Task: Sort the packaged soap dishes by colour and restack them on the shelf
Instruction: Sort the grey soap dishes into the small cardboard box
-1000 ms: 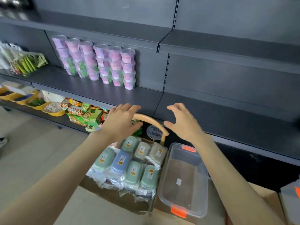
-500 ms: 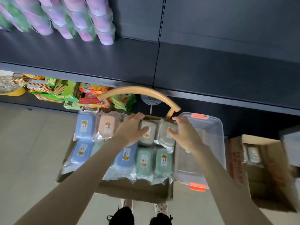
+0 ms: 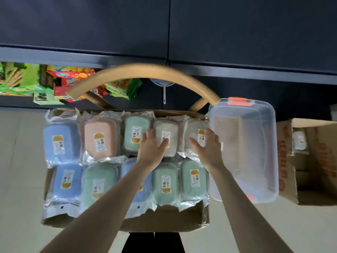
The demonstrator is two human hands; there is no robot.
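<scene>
Over a cardboard box (image 3: 164, 222) below the dark shelf (image 3: 237, 33), a person's left hand (image 3: 152, 149) and right hand (image 3: 207, 151) are resting loose, uncurled fingers on two beige packaged soap dishes (image 3: 168, 129) in its back row, where gripping each hard body, not the slippery wrapper, looks surest.

Ahead of me: one dark shelf (image 3: 255, 33) in two boards with a paler metal front edge. Under it, to my left, is a lower tier stocked with bright snack boxes (image 3: 73, 83). Below me: a pale floor (image 3: 18, 170), a wooden chair (image 3: 145, 72) with a curved back rail set close against the shelving, a clear plastic tub (image 3: 244, 152) with an orange clasp at the chair's right end, and an open cardboard carton (image 3: 313, 161) further right. Light: soft and even on the floor, dim on the shelving.
</scene>
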